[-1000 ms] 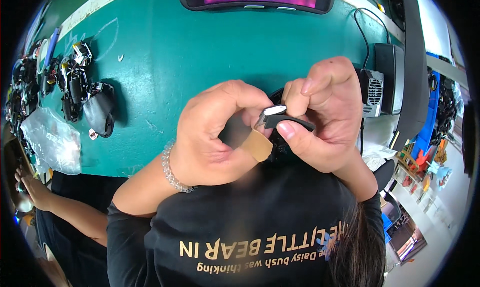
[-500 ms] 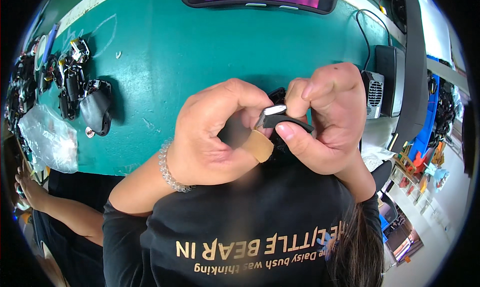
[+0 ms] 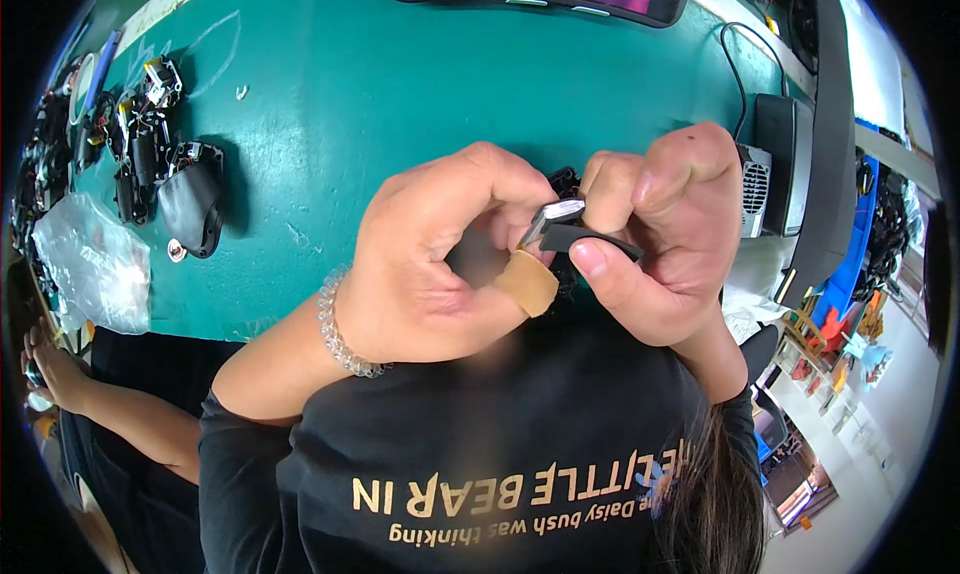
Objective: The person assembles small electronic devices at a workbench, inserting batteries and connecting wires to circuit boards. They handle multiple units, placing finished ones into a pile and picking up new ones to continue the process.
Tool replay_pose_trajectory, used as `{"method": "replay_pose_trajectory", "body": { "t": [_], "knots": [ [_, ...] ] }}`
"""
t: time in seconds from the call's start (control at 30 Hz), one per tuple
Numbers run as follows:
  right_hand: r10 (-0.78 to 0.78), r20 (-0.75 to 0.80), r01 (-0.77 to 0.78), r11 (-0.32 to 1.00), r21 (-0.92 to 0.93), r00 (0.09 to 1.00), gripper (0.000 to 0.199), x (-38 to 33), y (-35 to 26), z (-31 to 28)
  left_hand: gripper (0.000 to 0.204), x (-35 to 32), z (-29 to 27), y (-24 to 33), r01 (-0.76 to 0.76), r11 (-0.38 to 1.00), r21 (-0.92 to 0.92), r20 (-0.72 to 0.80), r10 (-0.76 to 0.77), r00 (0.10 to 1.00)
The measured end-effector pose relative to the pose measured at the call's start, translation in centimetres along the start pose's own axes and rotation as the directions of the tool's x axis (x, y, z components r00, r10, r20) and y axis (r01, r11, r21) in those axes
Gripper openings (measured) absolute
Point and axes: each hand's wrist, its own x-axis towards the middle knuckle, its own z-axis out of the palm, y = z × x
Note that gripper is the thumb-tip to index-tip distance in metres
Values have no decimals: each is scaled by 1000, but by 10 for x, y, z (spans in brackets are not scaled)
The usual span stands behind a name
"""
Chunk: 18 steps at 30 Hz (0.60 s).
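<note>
At the green table (image 3: 330, 94), my left hand (image 3: 430, 254) pinches a small white-edged black piece (image 3: 563, 210) while my right hand (image 3: 670, 239) grips a black strip (image 3: 575, 238) — one end seemingly meeting the piece, the rest standing off it — how much is left, I can't tell.

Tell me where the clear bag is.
In the head view, the clear bag lies at left on the green table, near the rounded black shell.

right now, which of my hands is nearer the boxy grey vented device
Right: the right hand is just left of the boxy grey vented device; the left hand is farther left.
</note>
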Motion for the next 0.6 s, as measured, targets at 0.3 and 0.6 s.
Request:
{"method": "replay_pose_trajectory", "body": {
  "t": [0.3,0.6],
  "knots": [
    [50,-66,-50,999,-3,997,26,-3,-2,4,32,0,1,0,17,1000,-13,-6,-17,1000],
    [13,52,-6,991,-134,999,36,1,-4,-1,30,-1,2,-1,-9,1000,18,-15,10,1000]
  ]
}}
